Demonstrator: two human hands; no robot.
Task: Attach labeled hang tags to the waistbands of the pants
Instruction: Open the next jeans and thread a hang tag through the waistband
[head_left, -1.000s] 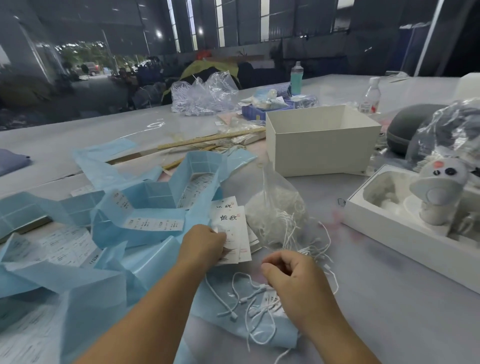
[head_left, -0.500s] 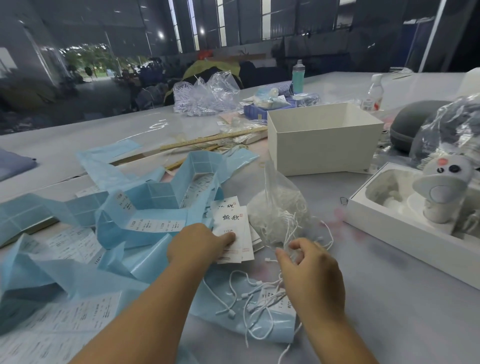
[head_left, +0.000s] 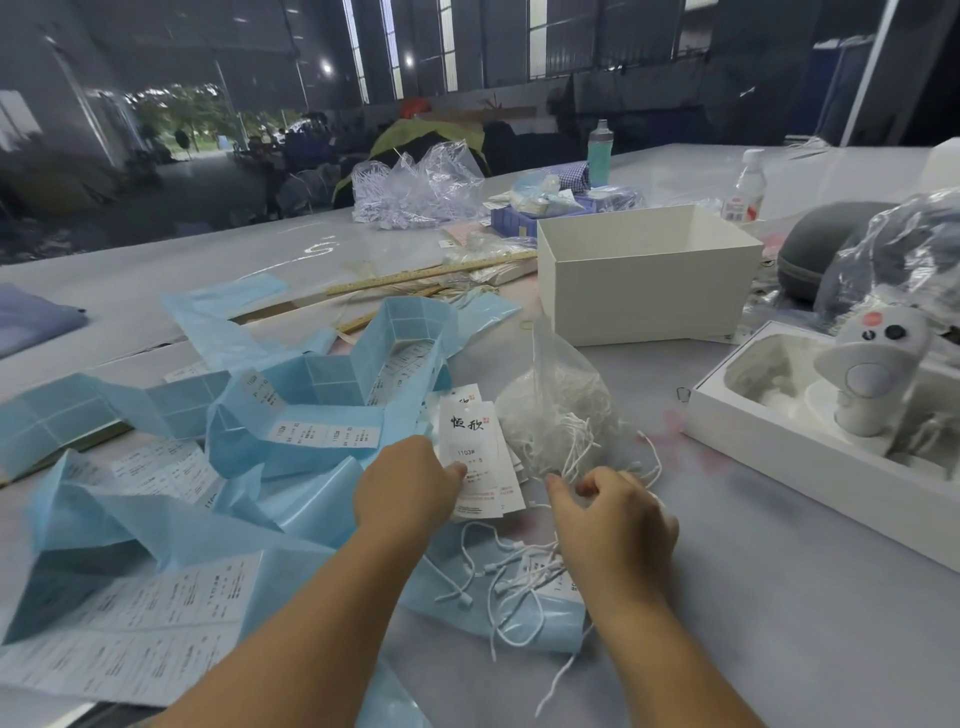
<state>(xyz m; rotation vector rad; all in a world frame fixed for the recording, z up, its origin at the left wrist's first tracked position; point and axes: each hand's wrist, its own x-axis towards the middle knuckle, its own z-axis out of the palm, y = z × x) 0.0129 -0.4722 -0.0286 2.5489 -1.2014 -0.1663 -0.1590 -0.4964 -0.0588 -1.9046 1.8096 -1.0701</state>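
Observation:
A small stack of white hang tags (head_left: 475, 452) printed with black characters lies on the table, and my left hand (head_left: 410, 483) holds its left edge with the thumb on the top tag. My right hand (head_left: 613, 519) hovers with curled fingers at the mouth of a clear bag of white tag strings (head_left: 556, 415); whether it pinches a string I cannot tell. More loose white strings (head_left: 498, 577) lie under my right wrist on blue backing paper. No pants are visible near my hands.
Crumpled blue label backing sheets (head_left: 322, 395) cover the left of the table. An open white box (head_left: 644, 275) stands behind the bag. A white tray box with a small grey fan (head_left: 872, 374) sits at the right. Wooden rulers (head_left: 431, 273), bottles and plastic bags lie farther back.
My right hand has moved up and forward from the loose strings to the bag of strings. My left hand has stayed on the hang tags.

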